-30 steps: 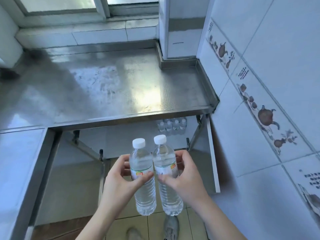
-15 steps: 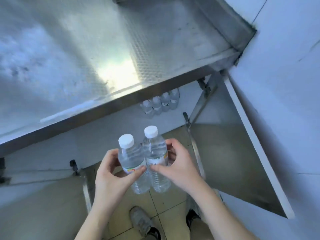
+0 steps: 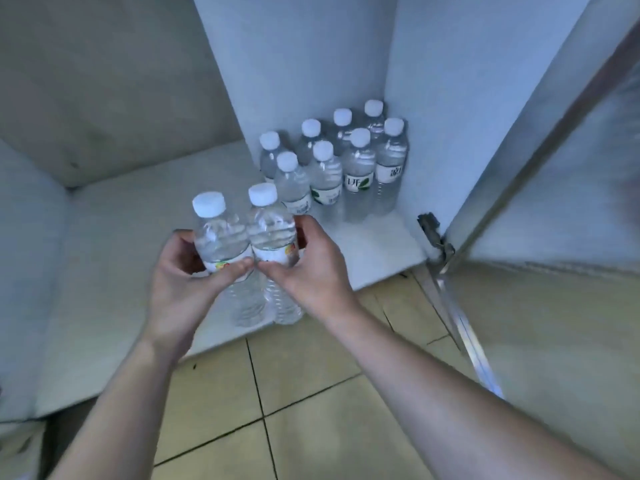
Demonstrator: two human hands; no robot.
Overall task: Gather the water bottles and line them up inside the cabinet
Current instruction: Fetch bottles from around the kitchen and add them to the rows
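Two clear water bottles with white caps stand side by side over the front of the white cabinet floor [image 3: 145, 237]. My left hand [image 3: 180, 282] grips the left bottle [image 3: 218, 237] and my right hand [image 3: 311, 268] grips the right bottle [image 3: 270, 233], thumbs nearly touching. Whether their bases rest on the floor I cannot tell. Several more capped bottles [image 3: 346, 161] stand in two rows in the cabinet's back right corner, just beyond the held pair.
The open metal cabinet door [image 3: 554, 306] hangs at the right, its hinge [image 3: 433, 233] on the cabinet's right wall. Tan floor tiles [image 3: 311, 410] lie in front. The white cabinet floor stretches bare to the left of the bottles.
My view has dropped from above the steel counter down into the cabinet. Both hands have carried the two bottles forward to the cabinet's front, close to the stored rows.
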